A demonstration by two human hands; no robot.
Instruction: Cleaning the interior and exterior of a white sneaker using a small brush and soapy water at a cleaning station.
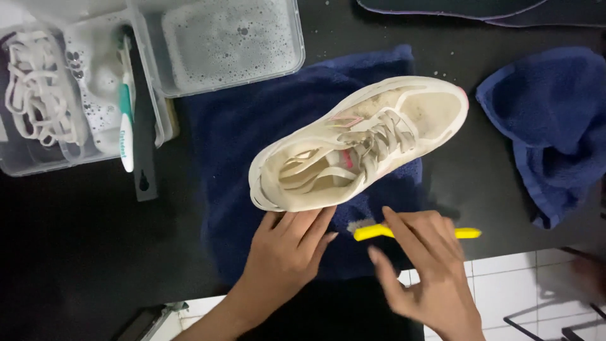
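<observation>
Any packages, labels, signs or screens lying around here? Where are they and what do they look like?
No packages, signs or screens.
Toothbrush: on the clear tubs at upper left; white and teal handle with small printed lettering.
Shoe: centre, on the blue towel; cream, with a pink side logo.

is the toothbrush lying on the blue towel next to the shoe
No, the toothbrush rests across the soapy plastic tubs at upper left, away from the shoe on the blue towel.
</observation>
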